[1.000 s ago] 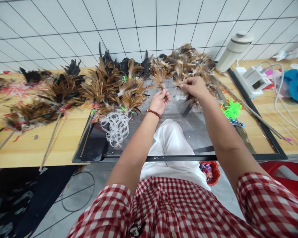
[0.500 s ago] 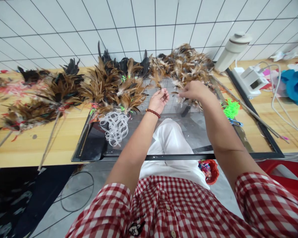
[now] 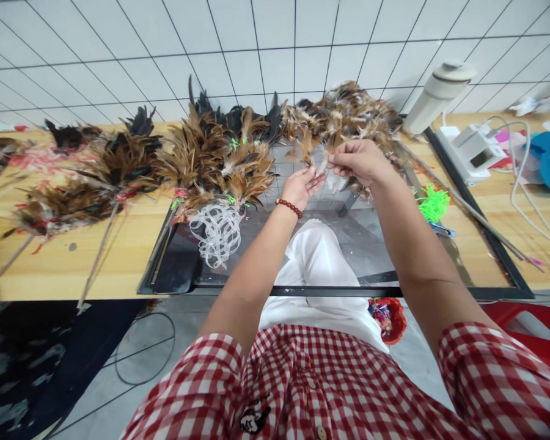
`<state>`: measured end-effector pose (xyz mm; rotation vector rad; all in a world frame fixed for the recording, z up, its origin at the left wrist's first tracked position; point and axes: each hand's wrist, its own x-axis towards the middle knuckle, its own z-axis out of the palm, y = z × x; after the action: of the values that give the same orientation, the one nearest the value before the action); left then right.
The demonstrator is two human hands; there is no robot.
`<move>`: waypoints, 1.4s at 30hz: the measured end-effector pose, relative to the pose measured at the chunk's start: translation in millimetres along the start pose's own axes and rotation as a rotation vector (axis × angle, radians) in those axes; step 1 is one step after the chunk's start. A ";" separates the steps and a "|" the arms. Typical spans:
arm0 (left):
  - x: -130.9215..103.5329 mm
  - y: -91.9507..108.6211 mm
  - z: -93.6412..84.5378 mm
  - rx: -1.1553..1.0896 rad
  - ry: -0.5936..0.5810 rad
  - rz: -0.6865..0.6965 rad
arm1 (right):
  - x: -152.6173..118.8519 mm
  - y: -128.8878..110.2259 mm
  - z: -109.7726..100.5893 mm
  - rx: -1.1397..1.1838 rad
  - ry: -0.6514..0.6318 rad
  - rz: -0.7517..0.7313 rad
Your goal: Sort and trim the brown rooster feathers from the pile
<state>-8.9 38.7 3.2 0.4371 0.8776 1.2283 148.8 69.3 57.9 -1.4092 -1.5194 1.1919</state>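
Note:
My left hand (image 3: pixel 305 184), a beaded bracelet at its wrist, is closed with its palm up over the glass panel. Brown feathers (image 3: pixel 305 148) stand up from its fingertips. Beside it my right hand (image 3: pixel 361 161) pinches a pale, fluffy feather (image 3: pixel 321 161) between thumb and finger, close to the left fingertips. Behind the hands lies a big heap of loose brown and white feathers (image 3: pixel 348 113). Tied brown feather bunches (image 3: pixel 201 146) are piled to the left, with bright green ties among them. A tangle of clear plastic strip (image 3: pixel 217 235) lies in front of those bunches.
A dark phone (image 3: pixel 178 260) lies at the panel's left corner. On the right are green ties (image 3: pixel 434 205), thin rods (image 3: pixel 472 208), a pale bottle (image 3: pixel 440 95) and a power strip (image 3: pixel 462 153) with cables. Feather-topped sticks (image 3: pixel 98 253) overhang the table's left front edge.
My right hand has come left from the loose heap to the left fingertips, bringing a pale feather. The left fingers have opened out a little. The view has shifted slightly.

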 end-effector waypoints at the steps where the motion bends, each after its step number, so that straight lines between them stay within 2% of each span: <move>1: -0.6 -0.3 0.4 0.021 0.002 0.001 | 1.3 2.2 4.0 -0.036 0.035 -0.024; 4: -2.1 -1.7 1.4 0.094 0.003 0.022 | 6.7 10.7 13.1 -0.216 0.155 -0.094; 8: -0.4 -6.0 2.7 0.196 0.019 0.054 | 10.5 15.8 18.5 -0.313 0.150 -0.098; 11: 5.0 -10.7 2.9 0.279 0.015 0.086 | 11.2 15.0 22.3 -0.300 0.121 -0.088; 16: 9.9 -13.2 1.7 0.403 0.035 0.134 | 13.7 13.2 21.1 -0.127 0.073 -0.083; 18: 7.3 -9.6 0.7 0.345 0.020 0.104 | 13.0 12.0 13.7 -0.144 0.098 -0.122; 20: 3.4 -4.3 -0.6 0.198 -0.025 0.072 | 10.3 10.9 5.0 -0.261 0.091 -0.198; 24: -0.6 2.9 -3.8 -0.020 -0.064 0.048 | 2.8 11.5 0.3 -0.565 -0.049 -0.373; 27: 0.0 2.7 -5.4 -0.024 -0.068 0.019 | -0.8 13.5 10.3 -0.696 -0.071 -0.443; 30: 0.2 1.4 -5.4 0.005 -0.103 -0.012 | -2.3 13.3 18.7 -0.735 -0.008 -0.446; 34: 0.6 1.5 -3.9 0.000 -0.085 0.014 | 0.4 10.4 7.0 -0.753 0.045 -0.430; 36: 1.5 1.5 -3.2 -0.004 -0.025 0.048 | 4.8 11.2 -8.5 -0.810 0.003 -0.402; 39: 2.2 1.1 -1.9 0.031 0.016 0.058 | 13.9 19.0 -28.6 -0.903 -0.144 -0.342; 42: 1.7 0.8 -0.4 0.047 0.015 0.057 | 22.2 32.3 -29.8 -0.988 -0.284 -0.336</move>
<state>-9.6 40.4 3.0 0.4941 0.9138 1.2670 184.0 94.6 34.6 -1.4773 -2.6249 0.4106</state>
